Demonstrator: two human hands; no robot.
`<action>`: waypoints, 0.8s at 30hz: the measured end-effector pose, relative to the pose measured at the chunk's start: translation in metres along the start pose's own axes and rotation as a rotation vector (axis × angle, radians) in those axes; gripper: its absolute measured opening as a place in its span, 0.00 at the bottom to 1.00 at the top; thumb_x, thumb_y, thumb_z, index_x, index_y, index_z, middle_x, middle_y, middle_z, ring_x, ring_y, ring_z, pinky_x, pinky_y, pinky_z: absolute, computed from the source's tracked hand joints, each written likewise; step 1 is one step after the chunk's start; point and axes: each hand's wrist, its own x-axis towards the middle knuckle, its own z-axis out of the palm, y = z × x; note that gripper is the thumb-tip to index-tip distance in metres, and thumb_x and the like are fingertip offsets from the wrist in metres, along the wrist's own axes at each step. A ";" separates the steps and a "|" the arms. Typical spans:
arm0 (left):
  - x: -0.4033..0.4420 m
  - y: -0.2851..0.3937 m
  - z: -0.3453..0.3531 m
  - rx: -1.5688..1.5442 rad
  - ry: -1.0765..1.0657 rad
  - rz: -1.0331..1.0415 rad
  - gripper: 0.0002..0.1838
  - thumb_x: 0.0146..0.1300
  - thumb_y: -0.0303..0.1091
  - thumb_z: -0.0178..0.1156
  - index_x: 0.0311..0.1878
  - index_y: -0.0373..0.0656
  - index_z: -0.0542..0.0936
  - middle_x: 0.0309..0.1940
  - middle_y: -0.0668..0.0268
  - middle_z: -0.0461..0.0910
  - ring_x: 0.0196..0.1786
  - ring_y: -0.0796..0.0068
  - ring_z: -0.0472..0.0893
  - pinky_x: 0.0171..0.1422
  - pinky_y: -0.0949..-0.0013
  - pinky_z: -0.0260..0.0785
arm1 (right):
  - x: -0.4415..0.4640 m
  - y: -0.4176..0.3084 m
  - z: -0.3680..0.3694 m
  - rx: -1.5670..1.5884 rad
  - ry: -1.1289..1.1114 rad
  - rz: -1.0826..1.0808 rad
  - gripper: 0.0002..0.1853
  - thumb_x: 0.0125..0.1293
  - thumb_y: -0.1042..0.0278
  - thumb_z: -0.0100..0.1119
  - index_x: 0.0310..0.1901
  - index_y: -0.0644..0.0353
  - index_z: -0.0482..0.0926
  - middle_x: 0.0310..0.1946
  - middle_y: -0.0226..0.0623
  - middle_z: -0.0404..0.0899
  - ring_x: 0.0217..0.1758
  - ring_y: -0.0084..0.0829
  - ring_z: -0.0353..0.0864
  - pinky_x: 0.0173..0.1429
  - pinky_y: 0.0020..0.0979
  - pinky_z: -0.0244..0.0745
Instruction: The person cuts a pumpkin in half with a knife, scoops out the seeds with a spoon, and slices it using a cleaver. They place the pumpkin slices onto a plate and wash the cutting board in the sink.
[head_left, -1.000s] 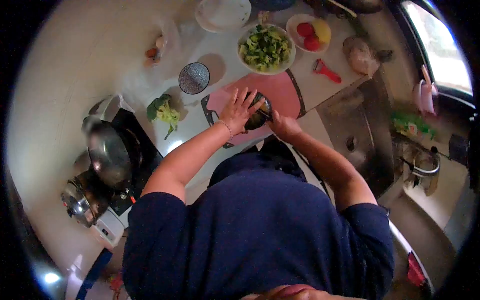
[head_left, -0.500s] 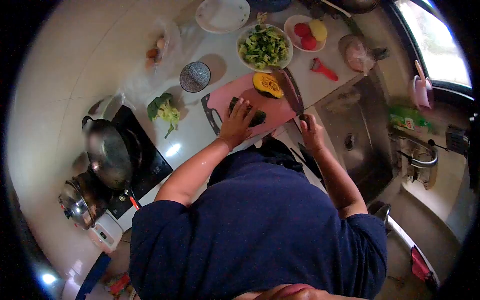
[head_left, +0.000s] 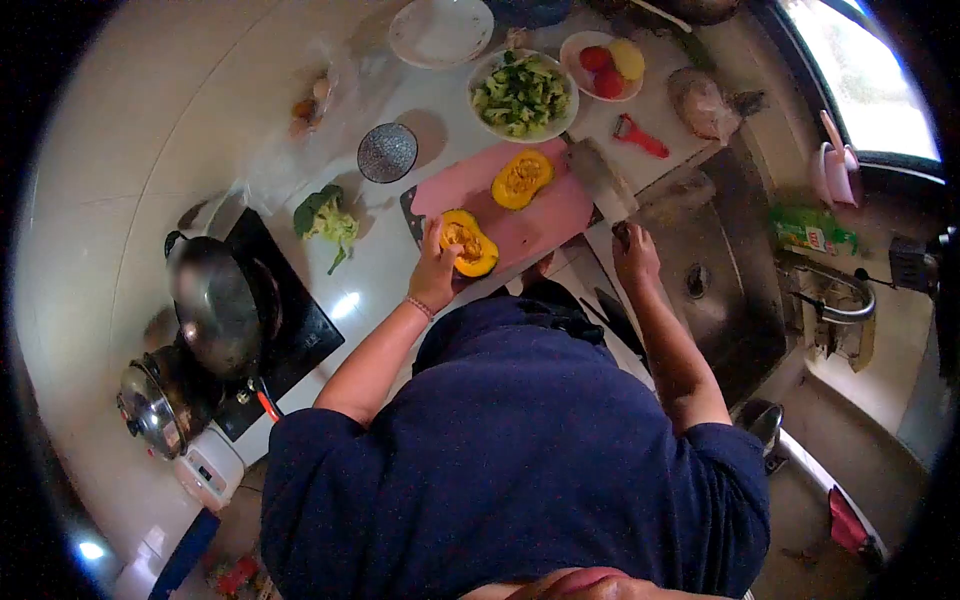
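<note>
My left hand [head_left: 432, 274] is closed on a pumpkin half [head_left: 478, 252] at the near left of the pink cutting board [head_left: 550, 222]. Its yellow-orange cut face, with seeds, is turned upward. A second pumpkin half [head_left: 522, 180] lies cut side up farther back on the board. In my right hand [head_left: 638, 260] is the dark handle of a cleaver, gripped at the board's right edge. The broad cleaver blade [head_left: 602, 182] reaches away from me over the board's right end, its flat side showing.
Behind the board stand a plate of chopped greens [head_left: 500, 128] and a plate with red and yellow produce [head_left: 570, 60]. A red peeler [head_left: 642, 137] lies right. The sink [head_left: 735, 330] is at right. Left are a patterned bowl [head_left: 388, 153], broccoli [head_left: 328, 225] and a wok [head_left: 215, 310].
The near pumpkin half has turned from skin up to cut face up and shifted left with my left hand. The cleaver has rolled, so its blade now shows broad and flat.
</note>
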 end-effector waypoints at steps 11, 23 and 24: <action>-0.009 -0.009 0.000 -0.053 0.055 -0.051 0.31 0.37 0.36 0.73 0.44 0.47 0.66 0.65 0.45 0.53 0.65 0.39 0.55 0.69 0.51 0.52 | 0.031 -0.012 0.028 0.129 0.217 -0.150 0.22 0.58 0.70 0.57 0.55 0.56 0.67 0.48 0.47 0.72 0.48 0.44 0.74 0.49 0.39 0.71; -0.003 0.010 -0.008 -0.088 0.093 -0.076 0.30 0.37 0.41 0.74 0.41 0.42 0.68 0.59 0.44 0.64 0.62 0.47 0.64 0.61 0.57 0.61 | -0.037 -0.157 0.015 1.126 -0.652 0.056 0.16 0.58 0.66 0.62 0.44 0.65 0.73 0.34 0.35 0.78 0.30 0.22 0.77 0.32 0.25 0.74; -0.002 0.014 -0.009 -0.088 0.099 -0.069 0.30 0.37 0.41 0.74 0.41 0.43 0.68 0.59 0.43 0.62 0.62 0.47 0.64 0.61 0.57 0.61 | -0.037 -0.168 0.001 1.062 -0.630 0.099 0.15 0.58 0.65 0.63 0.42 0.65 0.73 0.31 0.35 0.78 0.28 0.22 0.77 0.30 0.25 0.74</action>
